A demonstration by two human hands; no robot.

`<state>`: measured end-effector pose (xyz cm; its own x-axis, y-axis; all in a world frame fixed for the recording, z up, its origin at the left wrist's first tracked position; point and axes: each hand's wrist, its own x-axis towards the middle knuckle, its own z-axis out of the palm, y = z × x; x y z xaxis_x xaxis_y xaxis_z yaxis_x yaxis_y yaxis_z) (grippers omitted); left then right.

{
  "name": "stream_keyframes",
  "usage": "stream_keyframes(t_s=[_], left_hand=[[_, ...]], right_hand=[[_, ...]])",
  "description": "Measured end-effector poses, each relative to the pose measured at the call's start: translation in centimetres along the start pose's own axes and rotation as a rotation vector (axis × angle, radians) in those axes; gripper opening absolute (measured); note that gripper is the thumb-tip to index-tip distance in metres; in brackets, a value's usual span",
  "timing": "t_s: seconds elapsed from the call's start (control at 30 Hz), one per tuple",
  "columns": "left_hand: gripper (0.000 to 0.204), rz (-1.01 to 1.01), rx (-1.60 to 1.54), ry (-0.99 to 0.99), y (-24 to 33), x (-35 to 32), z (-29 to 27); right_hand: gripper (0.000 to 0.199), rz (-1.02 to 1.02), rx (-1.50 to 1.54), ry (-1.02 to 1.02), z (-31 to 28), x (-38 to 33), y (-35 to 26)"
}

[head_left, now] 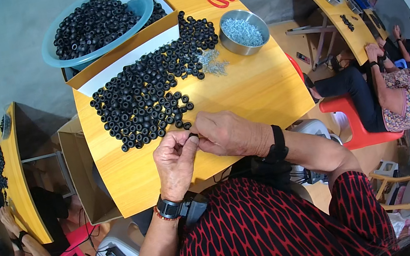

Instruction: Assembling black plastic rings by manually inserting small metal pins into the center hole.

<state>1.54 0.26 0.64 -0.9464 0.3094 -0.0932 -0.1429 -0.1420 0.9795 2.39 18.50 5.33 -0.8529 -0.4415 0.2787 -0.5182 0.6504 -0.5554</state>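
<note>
**1 black piece pinched, many loose**

The left hand grips it near the counter's near edge; the right hand's hold is unclear. Loose black pieces lie far-left, more fill the basin; finished ones look indistinguishable.

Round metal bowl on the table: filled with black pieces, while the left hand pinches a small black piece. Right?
Wrong contents: the head view shows small pale bluish pieces in the round metal bowl, not black ones. The left hand does pinch a small black piece.
</note>
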Motion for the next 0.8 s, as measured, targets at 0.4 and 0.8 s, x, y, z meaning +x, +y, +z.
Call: stream_keyframes(t_s=[0.4, 0.8], left_hand=[[0.009, -0.02, -0.029, -0.001, -0.18, 0.0, -0.51], [0.007, -0.038, -0.082, 0.009, -0.14, 0.05, -0.23]], right_hand=[[0.021, -0.024, 0.003, -0.007, 0.27, 0.1, -0.12], [0.033, -0.067, -0.046, 0.071, 0.65, -0.47, -0.22]])
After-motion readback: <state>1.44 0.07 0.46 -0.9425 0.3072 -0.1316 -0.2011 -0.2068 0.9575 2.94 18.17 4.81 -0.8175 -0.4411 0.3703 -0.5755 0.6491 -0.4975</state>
